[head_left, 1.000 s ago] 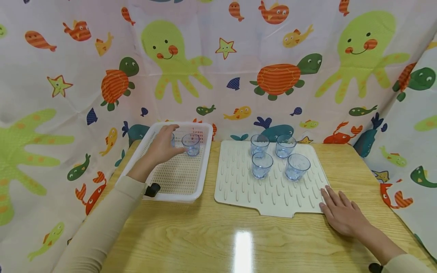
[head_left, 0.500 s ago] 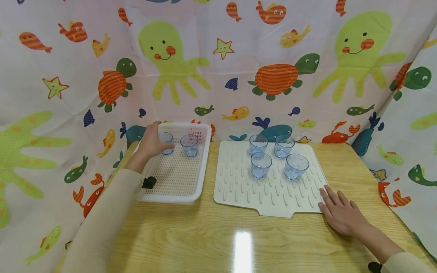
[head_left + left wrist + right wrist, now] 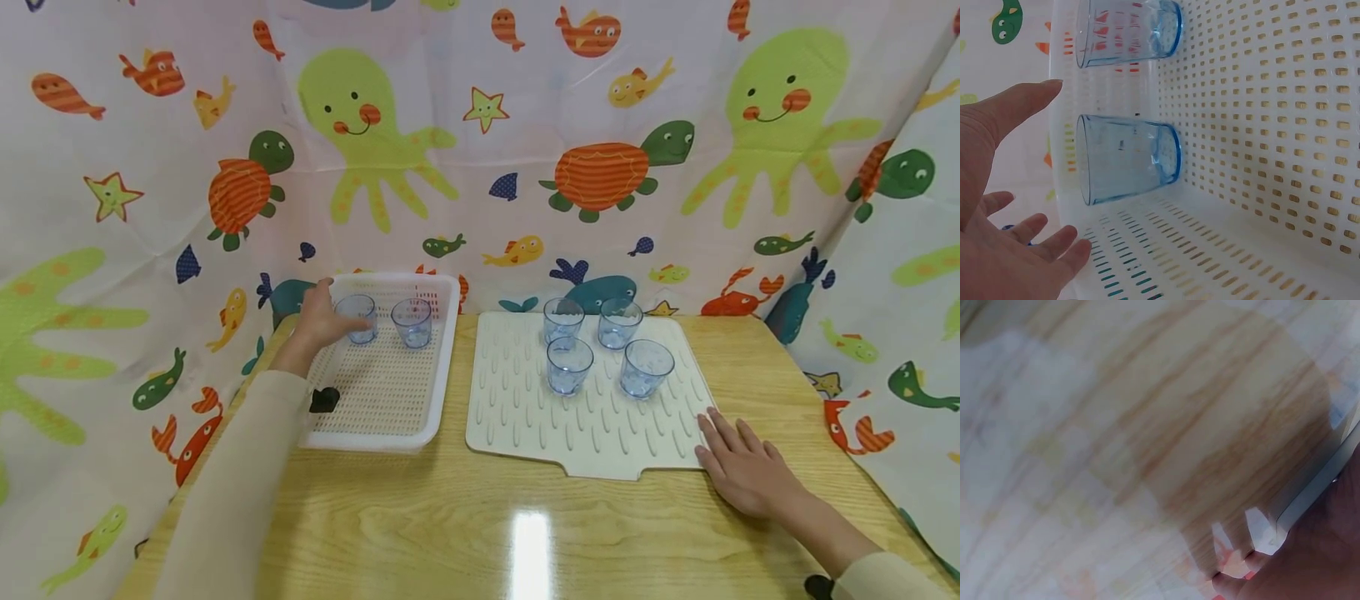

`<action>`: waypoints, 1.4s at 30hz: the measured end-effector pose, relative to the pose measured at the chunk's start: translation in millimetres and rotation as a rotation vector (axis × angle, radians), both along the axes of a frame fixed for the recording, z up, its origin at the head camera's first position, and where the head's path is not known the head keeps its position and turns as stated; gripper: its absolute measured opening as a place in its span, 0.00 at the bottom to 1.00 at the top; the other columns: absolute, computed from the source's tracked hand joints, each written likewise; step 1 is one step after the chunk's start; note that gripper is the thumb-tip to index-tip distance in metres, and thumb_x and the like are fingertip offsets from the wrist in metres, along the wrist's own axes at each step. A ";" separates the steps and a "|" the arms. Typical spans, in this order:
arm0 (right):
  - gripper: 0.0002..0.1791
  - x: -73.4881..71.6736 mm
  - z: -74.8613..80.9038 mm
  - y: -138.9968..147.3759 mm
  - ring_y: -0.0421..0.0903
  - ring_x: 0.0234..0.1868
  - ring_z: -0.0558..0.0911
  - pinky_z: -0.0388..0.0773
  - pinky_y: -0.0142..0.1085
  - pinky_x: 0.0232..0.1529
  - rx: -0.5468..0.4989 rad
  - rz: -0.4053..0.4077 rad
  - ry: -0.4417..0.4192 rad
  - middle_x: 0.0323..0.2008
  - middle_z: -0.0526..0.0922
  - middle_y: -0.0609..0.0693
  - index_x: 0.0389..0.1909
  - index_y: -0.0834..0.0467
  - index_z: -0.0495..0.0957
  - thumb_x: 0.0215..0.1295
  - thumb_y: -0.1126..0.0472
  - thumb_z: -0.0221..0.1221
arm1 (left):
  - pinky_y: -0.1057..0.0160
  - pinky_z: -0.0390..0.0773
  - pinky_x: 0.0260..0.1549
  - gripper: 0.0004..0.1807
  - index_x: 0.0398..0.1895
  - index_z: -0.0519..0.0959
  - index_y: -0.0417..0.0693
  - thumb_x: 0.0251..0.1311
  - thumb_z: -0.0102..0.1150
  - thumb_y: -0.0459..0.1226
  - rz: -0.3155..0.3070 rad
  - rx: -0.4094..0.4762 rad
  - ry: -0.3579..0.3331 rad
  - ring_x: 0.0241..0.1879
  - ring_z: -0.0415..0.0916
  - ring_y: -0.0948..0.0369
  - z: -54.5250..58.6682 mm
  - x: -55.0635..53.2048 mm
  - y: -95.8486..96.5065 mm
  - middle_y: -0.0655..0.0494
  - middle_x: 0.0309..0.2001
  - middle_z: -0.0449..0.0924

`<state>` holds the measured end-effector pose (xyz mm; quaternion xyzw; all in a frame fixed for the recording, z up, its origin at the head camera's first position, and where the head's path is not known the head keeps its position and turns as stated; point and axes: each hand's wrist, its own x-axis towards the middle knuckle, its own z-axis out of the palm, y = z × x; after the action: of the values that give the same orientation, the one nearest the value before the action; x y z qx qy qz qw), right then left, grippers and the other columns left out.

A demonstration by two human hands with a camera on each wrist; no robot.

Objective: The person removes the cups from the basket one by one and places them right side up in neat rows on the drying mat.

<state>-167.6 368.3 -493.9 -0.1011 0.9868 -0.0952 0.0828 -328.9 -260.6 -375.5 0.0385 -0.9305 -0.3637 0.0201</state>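
Observation:
Two clear blue drinking glasses stand upright at the back of a white plastic basket [image 3: 442, 375]. Over the basket's left side, my left hand [image 3: 321, 319] has its thumb and fingers spread beside the left glass [image 3: 357, 318]. In the left wrist view that glass [image 3: 1127, 159] is near the spread fingers [image 3: 1054, 247], with a gap between. The other glass [image 3: 412, 323] stands to its right. My right hand [image 3: 746, 471] lies flat on the table, fingertips at the right edge of a cream ridged draining mat [image 3: 517, 400]. Several matching glasses [image 3: 568, 367] stand upright on the mat.
A wooden table [image 3: 375, 525] carries the basket and mat. A curtain [image 3: 465, 167] printed with sea animals hangs behind and along both sides. A black wrist camera [image 3: 325, 400] sits by the left cuff, over the basket.
My left hand has moved left inside the basket, from in front of the left glass to beside it, so that glass now shows more fully. My right hand stays put.

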 end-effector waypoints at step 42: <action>0.38 0.5 1.6 -1.5 0.81 0.72 0.50 0.49 0.79 0.61 0.005 -0.013 -0.003 0.79 0.49 0.69 0.79 0.67 0.51 0.84 0.42 0.35 | 0.36 0.55 0.73 0.50 0.78 0.44 0.29 0.66 0.65 0.40 0.095 0.059 -0.151 0.76 0.50 0.34 -37.4 -25.5 4.0 0.26 0.76 0.51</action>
<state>-167.2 366.8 -492.3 -0.0944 0.9876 -0.0933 0.0838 -354.4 -256.6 -412.9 0.1102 -0.9155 -0.3855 -0.0339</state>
